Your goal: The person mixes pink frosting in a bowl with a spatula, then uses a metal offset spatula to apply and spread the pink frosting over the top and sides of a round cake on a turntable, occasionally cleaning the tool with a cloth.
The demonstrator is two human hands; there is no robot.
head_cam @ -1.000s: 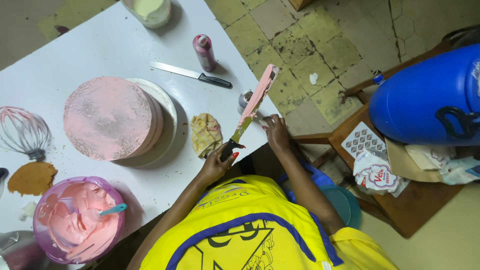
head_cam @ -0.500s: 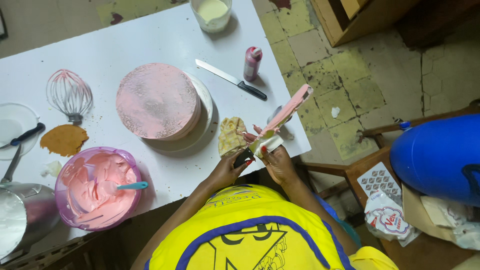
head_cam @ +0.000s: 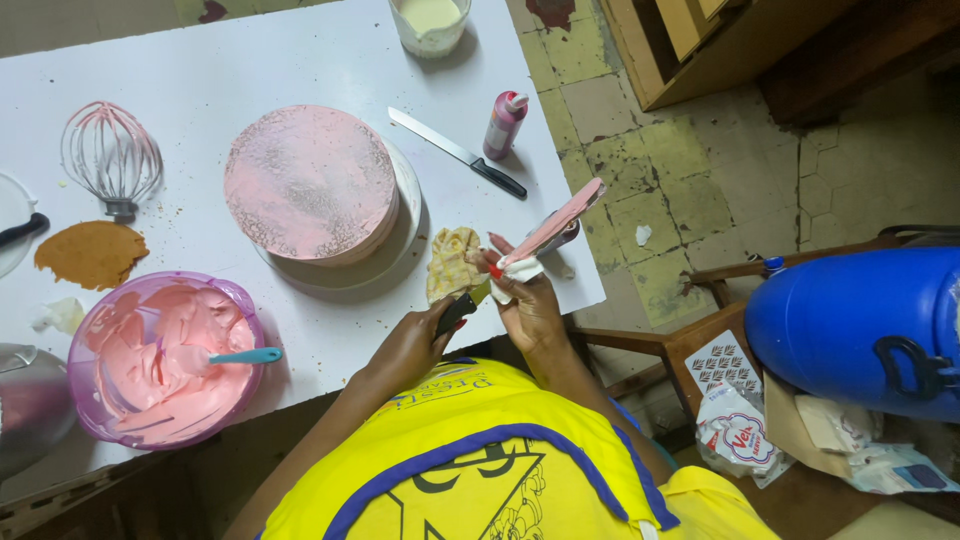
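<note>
My left hand (head_cam: 410, 345) grips the black handle of a palette knife (head_cam: 560, 222), whose long blade is smeared with pink icing and points up and to the right. My right hand (head_cam: 530, 305) pinches a white tissue (head_cam: 520, 270) around the lower part of that blade. Both hands hover at the front right edge of the white table (head_cam: 200, 70), beside a crumpled yellowish cloth (head_cam: 450, 262). A round cake coated thinly in pink icing (head_cam: 310, 180) sits on a white stand (head_cam: 405, 215) to the left of the hands.
A purple bowl of pink icing (head_cam: 160, 360) holds a teal spatula (head_cam: 245, 356). Also on the table are a whisk (head_cam: 110, 155), a brown cake scrap (head_cam: 90, 252), a black-handled knife (head_cam: 455, 152), a pink bottle (head_cam: 503, 125) and a cream-filled cup (head_cam: 430, 20). A blue drum (head_cam: 850, 325) stands at the right.
The view has swung left, showing more of the table. The palette knife has tilted lower, and my right hand now holds a white tissue on its blade.
</note>
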